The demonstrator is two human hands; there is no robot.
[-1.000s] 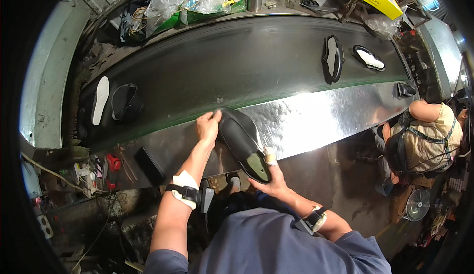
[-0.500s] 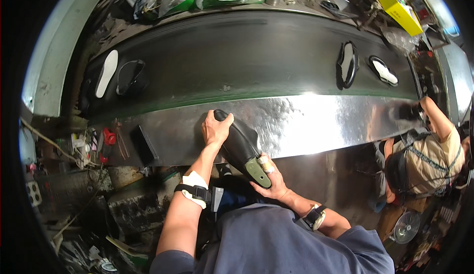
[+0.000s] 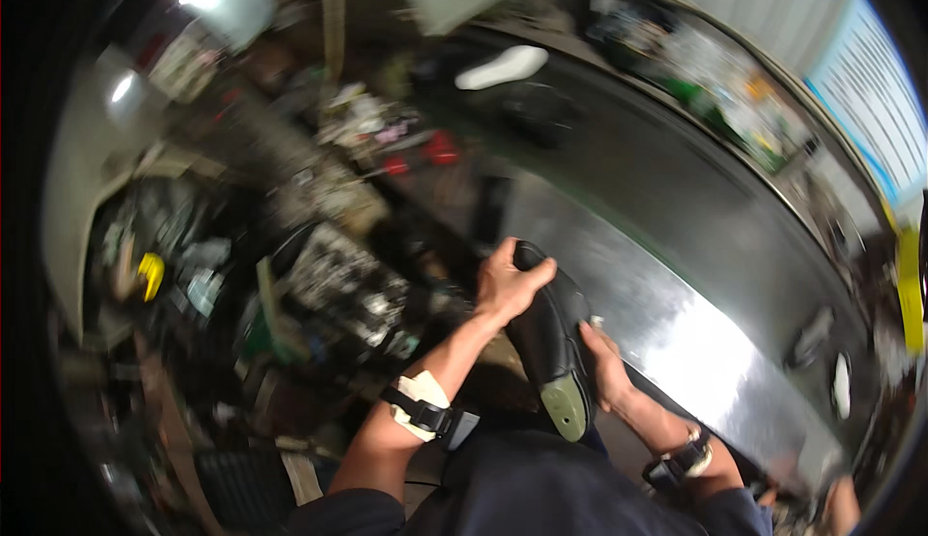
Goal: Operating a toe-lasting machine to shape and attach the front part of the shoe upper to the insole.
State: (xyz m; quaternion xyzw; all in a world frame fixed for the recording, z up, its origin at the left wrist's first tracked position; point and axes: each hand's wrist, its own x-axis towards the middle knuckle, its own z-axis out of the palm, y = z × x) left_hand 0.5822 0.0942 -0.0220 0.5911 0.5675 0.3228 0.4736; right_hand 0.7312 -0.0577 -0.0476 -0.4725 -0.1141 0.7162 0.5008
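Observation:
A black shoe upper [image 3: 546,328] is stretched over a green shoe last [image 3: 564,408], whose heel end, with a small hole, shows nearest my body. My left hand [image 3: 512,280] grips the far, toe end, thumb across the top. Along the right side of the shoe, my right hand [image 3: 606,367] is closed on it, with most fingers hidden behind or underneath. A small pale thing shows by the right fingertips, too blurred to name. The shoe is held in front of me, beside the edge of a shiny metal ledge [image 3: 638,285].
Beyond the ledge runs a dark conveyor belt [image 3: 677,164]. It carries a white insole [image 3: 503,67], a blurred black shoe part [image 3: 541,111] and another white insole [image 3: 842,386] at the right. Red-handled tools [image 3: 440,147] lie at the ledge's left end. Another person's arm [image 3: 843,509] shows lower right.
My view has swung left, so the ledge and belt now slant down to the right. The shoe stays in both hands; the right hand has shifted from the heel end up along its side.

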